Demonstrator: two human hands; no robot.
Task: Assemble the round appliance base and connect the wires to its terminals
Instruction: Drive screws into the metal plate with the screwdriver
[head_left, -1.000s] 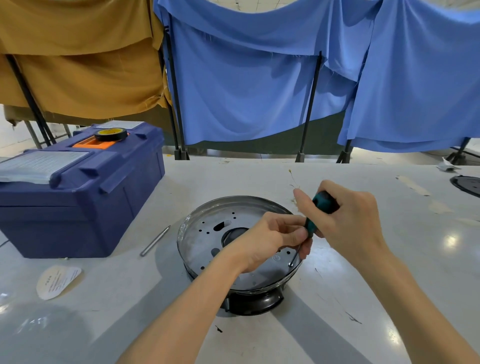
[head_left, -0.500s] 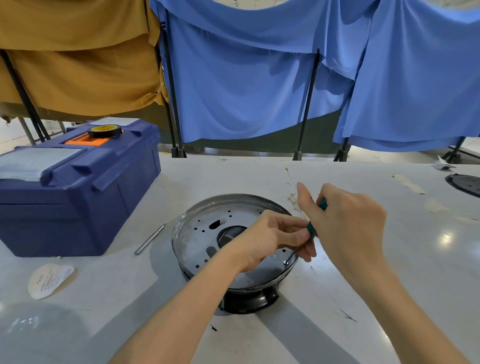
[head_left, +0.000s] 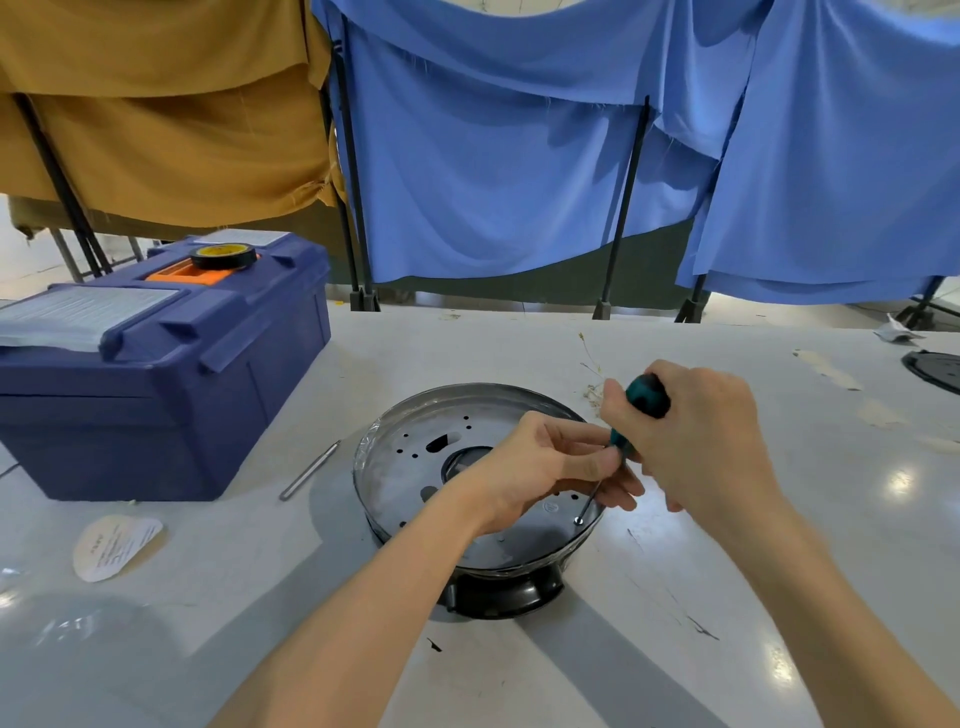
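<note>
The round appliance base (head_left: 415, 467) is a shiny metal dish with several holes on a black plastic foot (head_left: 501, 592), standing mid-table. My right hand (head_left: 696, 447) grips the teal handle of a screwdriver (head_left: 645, 397). Its thin shaft slants down to a screw (head_left: 578, 520) near the dish's right rim. My left hand (head_left: 540, 467) reaches over the dish and pinches the screwdriver where shaft meets handle. No wires show.
A dark blue toolbox (head_left: 156, 369) stands at the left with a roll of tape (head_left: 223, 256) on its lid. A metal rod (head_left: 309, 470) lies between toolbox and dish. A paper label (head_left: 115, 545) lies front left. A black round part (head_left: 935, 369) sits at the far right edge.
My right hand has turned on the screwdriver handle, so the teal handle shows again above the fingers. The tip stays on the screw and my left hand keeps its pinch.
</note>
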